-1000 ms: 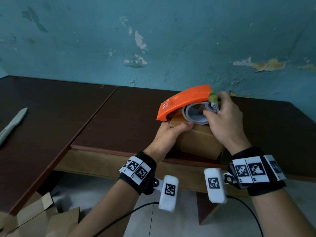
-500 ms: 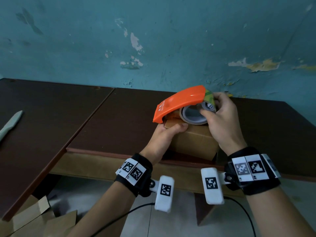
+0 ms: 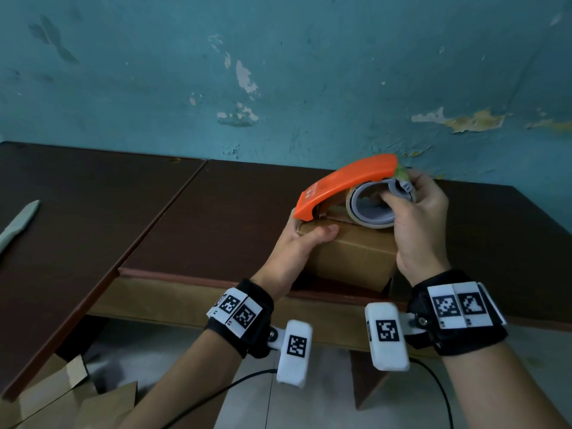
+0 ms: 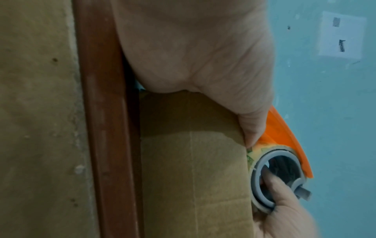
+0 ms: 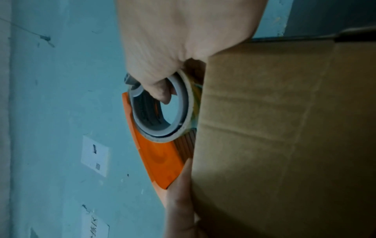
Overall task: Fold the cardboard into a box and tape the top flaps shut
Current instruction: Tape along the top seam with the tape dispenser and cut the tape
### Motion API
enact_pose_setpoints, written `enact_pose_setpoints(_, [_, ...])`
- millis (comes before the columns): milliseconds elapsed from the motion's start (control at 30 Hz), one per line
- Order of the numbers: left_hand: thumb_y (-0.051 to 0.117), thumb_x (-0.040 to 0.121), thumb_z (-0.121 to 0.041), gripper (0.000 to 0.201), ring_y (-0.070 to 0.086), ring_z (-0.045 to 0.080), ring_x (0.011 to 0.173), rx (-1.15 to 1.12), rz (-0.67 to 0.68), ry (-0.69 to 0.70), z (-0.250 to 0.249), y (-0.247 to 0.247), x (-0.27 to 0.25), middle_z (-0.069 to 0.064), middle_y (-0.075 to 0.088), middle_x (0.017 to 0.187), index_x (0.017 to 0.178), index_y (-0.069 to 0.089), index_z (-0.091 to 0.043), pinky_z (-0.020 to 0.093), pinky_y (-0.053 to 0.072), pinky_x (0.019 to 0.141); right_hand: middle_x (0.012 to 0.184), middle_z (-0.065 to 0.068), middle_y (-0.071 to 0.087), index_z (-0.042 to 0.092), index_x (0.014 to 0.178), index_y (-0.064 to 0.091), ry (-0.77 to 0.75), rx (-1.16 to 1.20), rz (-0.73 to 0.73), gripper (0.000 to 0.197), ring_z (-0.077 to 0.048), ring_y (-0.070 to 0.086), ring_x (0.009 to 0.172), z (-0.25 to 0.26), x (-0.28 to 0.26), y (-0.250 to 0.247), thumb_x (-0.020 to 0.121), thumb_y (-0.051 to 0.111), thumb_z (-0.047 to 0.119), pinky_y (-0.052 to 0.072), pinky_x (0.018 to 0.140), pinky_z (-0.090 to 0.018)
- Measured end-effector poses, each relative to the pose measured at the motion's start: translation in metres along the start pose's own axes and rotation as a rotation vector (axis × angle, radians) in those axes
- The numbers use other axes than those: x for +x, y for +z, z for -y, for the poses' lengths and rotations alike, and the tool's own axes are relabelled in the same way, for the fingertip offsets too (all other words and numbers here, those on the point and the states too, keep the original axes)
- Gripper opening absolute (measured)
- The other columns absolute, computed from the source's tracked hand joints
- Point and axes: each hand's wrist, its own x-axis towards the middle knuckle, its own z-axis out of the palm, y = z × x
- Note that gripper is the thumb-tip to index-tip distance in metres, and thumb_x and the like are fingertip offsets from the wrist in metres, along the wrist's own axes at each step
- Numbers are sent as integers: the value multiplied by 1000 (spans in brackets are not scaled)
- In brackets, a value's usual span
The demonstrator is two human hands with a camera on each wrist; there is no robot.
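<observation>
A small brown cardboard box (image 3: 353, 258) stands near the front edge of the dark table (image 3: 216, 218). My left hand (image 3: 305, 243) grips its near left top corner, thumb lying along the top edge. My right hand (image 3: 416, 218) holds an orange tape dispenser (image 3: 346, 184) on top of the box, thumb hooked inside the grey tape roll core (image 3: 374, 209). The dispenser's front end sits over the left end of the box top. The left wrist view shows the box side (image 4: 193, 177) and the roll (image 4: 276, 177); the right wrist view shows the roll (image 5: 162, 112) against the box (image 5: 274, 128).
A grey knife-like tool (image 3: 18, 221) lies at the far left of the adjoining table. Loose cardboard pieces (image 3: 62, 397) lie on the floor at lower left. A teal wall with peeling paint (image 3: 278, 88) runs right behind the tables.
The dispenser has slid a little to the right along the box top and tilted up at its rear. The left hand keeps its hold on the box corner.
</observation>
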Motion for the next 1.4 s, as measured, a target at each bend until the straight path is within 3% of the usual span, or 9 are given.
enact_pose_setpoints(133, [76,80,-34,66,66,16,122,26,-17,15,-1,2,-1,2,68,132,141,53,-26,35,51,107,89,-3,73,0,106,64,-29,-3,-8,24,-15,75,85,-2,-1,-1,84,69,-8,60,76,-26])
enact_pose_setpoints(367, [80,78,-34,65,65,19,125,32,-71,51,2,7,-2,3,68,134,138,56,-28,44,49,112,103,-13,72,6,111,60,-3,-197,122,27,-18,74,94,-4,10,-8,87,72,6,60,85,-35])
enact_pose_setpoints(500, [78,81,-34,65,66,17,123,52,-44,44,4,4,0,3,68,133,141,53,-26,34,54,103,103,-14,71,7,108,60,-25,-255,149,26,-21,72,94,2,15,-15,85,72,2,60,83,-33])
enact_pose_setpoints(633, [79,81,-40,71,66,19,124,73,2,42,5,0,2,7,67,135,144,51,-22,37,53,106,105,-17,72,5,111,61,-8,-157,115,29,-26,73,97,3,11,-14,85,72,-2,60,87,-37])
enact_pose_setpoints(833, [73,93,-22,45,65,-15,97,112,24,50,4,-2,0,-5,63,123,132,51,-27,7,49,81,105,-12,72,7,112,63,-58,-94,102,31,-26,72,101,11,9,-16,84,70,-6,59,90,-39])
enact_pose_setpoints(967, [70,97,-14,50,65,-17,91,114,23,38,3,-1,0,-5,62,119,142,48,-13,5,49,77,98,-6,73,4,109,65,-96,-46,36,32,-24,73,97,9,6,-12,80,72,-6,60,86,-35])
enact_pose_setpoints(1067, [74,86,-26,60,69,-6,97,79,26,37,1,-1,0,-2,64,119,139,48,-13,13,52,82,85,9,74,15,96,65,-127,19,-32,30,-9,72,85,16,11,-18,73,70,-3,57,77,-25])
enact_pose_setpoints(1233, [77,77,-39,72,67,6,109,81,-3,45,3,1,1,3,64,125,139,49,-15,20,52,90,92,8,71,24,95,64,-120,24,-40,34,-12,72,94,19,14,-34,84,63,-8,58,85,-28])
enact_pose_setpoints(1400, [70,85,-38,66,65,-2,105,128,24,75,3,4,-3,-2,62,123,141,44,-14,16,51,89,87,11,70,27,91,64,-139,-22,-37,38,-8,71,89,16,18,-38,84,61,-10,57,81,-24])
